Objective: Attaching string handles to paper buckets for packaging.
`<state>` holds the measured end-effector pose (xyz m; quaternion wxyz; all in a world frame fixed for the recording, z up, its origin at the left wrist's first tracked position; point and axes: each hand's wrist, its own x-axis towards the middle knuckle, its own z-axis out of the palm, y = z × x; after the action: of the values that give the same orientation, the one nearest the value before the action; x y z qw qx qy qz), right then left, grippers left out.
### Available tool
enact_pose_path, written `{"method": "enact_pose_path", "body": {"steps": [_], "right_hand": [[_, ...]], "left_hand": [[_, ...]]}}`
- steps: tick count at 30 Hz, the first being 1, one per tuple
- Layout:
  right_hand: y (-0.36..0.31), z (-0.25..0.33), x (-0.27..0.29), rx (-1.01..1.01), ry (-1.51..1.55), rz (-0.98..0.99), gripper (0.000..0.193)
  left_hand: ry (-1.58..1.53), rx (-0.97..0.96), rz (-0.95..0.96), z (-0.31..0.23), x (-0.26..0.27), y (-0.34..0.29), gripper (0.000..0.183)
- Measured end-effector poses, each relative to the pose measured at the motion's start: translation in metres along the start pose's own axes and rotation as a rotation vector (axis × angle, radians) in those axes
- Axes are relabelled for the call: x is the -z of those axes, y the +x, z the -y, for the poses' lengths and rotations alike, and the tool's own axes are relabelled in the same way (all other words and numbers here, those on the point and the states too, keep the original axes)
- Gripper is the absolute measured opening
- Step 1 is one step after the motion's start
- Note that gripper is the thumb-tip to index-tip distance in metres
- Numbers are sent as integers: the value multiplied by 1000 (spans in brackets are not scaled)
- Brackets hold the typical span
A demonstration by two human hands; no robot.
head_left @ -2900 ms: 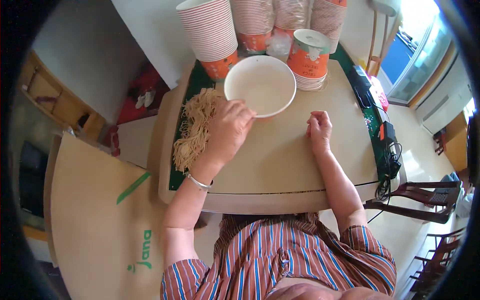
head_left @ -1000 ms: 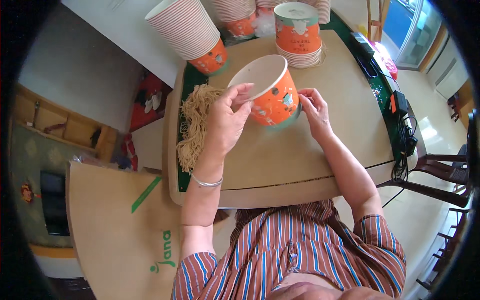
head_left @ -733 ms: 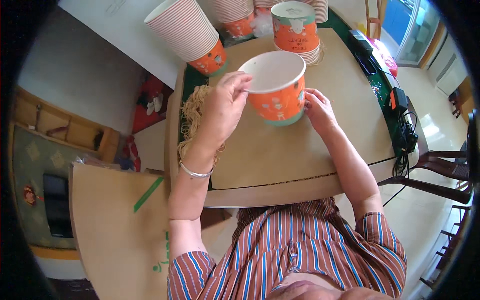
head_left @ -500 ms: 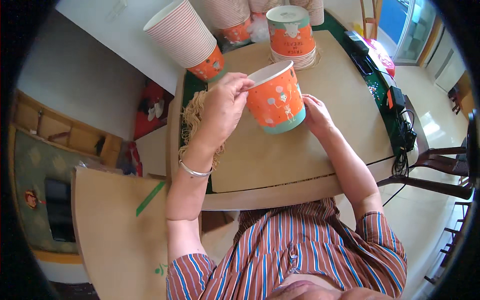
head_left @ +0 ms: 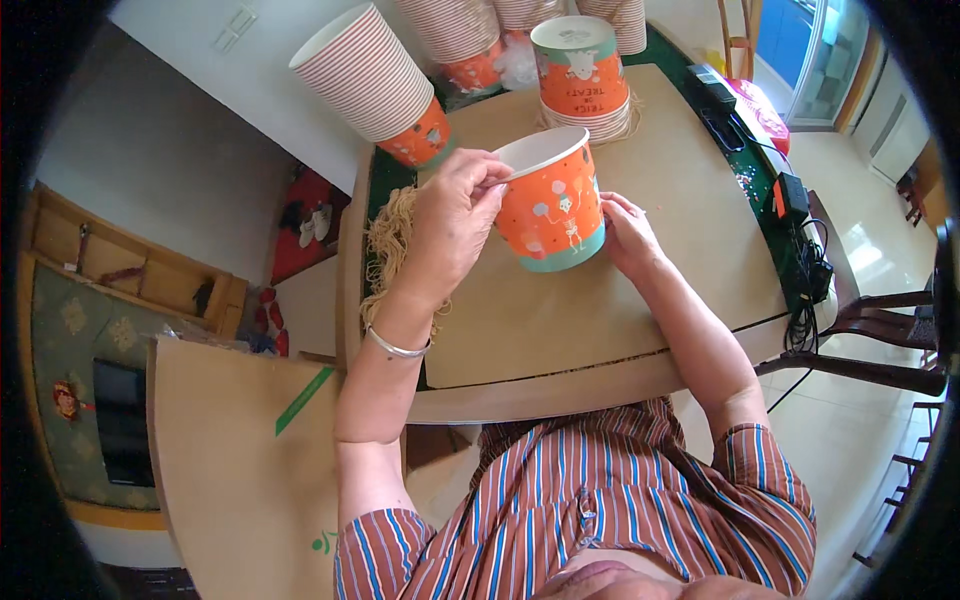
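Observation:
An orange paper bucket (head_left: 545, 215) with a white rim, a teal base band and a printed skeleton is held tilted above the table, its mouth toward the far side. My left hand (head_left: 460, 215) pinches its rim on the left, thumb and fingers together. At the bucket's lower right side, my right hand (head_left: 630, 232) grips it, with some fingertips hidden behind the wall. Beyond it stands an upside-down stack of matching buckets (head_left: 580, 75), teal base up. A tall nested stack of buckets (head_left: 375, 85) leans at the far left.
A bundle of beige cords (head_left: 390, 235) lies along the table's left side. More cord shows around the upside-down stack. Further bucket stacks (head_left: 455, 35) and clear plastic (head_left: 517, 62) stand at the back. Black adapters and cables (head_left: 800, 245) run down the right edge. A cardboard sheet (head_left: 620, 340) covers the tabletop.
The bucket has shifted slightly left and sits a little more upright. My right hand has moved slightly left with it. Both hands keep about the same hold.

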<state>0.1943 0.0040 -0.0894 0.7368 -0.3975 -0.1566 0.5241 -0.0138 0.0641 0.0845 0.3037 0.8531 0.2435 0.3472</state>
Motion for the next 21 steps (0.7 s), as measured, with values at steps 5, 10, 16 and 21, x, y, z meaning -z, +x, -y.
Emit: {"method": "enact_pose_path", "body": {"steps": [5,10,16,21], "right_hand": [[2,-2,4,0,24,16,18],[-3,2,1,17,20,29,18],[-7,4,-5,58,0,-2,17],[-8,4,-7,76,-8,-3,14]], "left_hand": [[12,-41,-32,2,0,4,11],[-3,-17,-48,15,3,8,11],[-55,47,-74,28,5,11,11],[-75,72,-83,33,8,17,11]]}}
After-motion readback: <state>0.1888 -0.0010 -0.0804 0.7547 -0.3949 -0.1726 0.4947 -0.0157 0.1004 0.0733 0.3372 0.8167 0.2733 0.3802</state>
